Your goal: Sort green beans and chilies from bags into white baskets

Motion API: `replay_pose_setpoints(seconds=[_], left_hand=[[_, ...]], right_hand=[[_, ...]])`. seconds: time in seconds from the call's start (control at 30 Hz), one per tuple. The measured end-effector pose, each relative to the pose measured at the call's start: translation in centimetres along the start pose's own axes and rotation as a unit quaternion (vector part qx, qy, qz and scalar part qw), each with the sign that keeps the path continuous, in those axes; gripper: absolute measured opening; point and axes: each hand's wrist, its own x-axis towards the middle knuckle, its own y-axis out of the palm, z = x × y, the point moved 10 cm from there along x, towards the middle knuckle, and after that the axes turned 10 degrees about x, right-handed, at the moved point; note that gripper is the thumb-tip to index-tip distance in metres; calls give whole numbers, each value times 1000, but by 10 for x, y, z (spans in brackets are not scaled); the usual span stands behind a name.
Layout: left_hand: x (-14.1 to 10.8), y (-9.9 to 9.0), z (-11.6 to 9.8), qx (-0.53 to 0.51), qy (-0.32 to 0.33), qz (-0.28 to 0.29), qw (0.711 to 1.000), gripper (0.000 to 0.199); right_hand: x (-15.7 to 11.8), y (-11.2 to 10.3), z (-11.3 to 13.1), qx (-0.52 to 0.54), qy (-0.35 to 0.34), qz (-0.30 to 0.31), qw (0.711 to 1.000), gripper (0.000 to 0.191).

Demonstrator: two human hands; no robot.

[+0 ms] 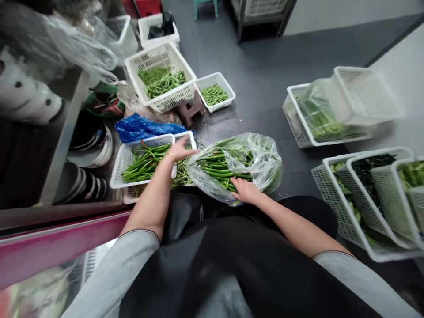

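Observation:
A clear plastic bag point(265, 163) of long green chili peppers point(215, 165) lies in front of me, its mouth turned to the left. My right hand point(245, 191) reaches onto the peppers at the bag's near side, thumb and fingers apart. Above the right end of a white basket point(115, 174), my left hand point(180, 151) is open, its fingertips close to the bag's rim. More loose green chili peppers point(144, 163) fill that basket. Partly hidden under my left forearm, a second basket holds paler green beans point(182, 172).
Green beans fill a large white basket point(159, 100) on a brown stool point(190, 110) and a small white tub point(217, 106) beside it. Blue plastic point(145, 127) lies behind the pepper basket. At right stand baskets point(300, 132) of leafy vegetables. A metal shelf point(66, 141) borders the left.

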Motion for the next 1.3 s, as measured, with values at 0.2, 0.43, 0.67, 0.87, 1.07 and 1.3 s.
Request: replay_pose_setpoints(seconds=[0.2,0.43,0.67,0.87,1.07,1.3], left_hand=[[-51,69,-55,167,20,88,982,36],[-75,41,-39,168,49,44,984,32],[-76,27,-27,110,55,31,992,39],[-71,7,-59,49,90,15,995,54],[-61,-14,-44,-30,5,-56,998,44],[-55,-30,-15,-144,-60,-120,980,40]], right_hand=[[-36,-78,-11,37,-43,-167,984,48],[-32,-139,-125,138,228,-224,937,43],[-96,-220,-97,442,78,-351,822,20],[-189,-323,-49,551,-154,-486,661,6],[-135,-301,-68,575,-76,-386,718,8],[-108,-291,-60,349,-18,-337,874,16]])
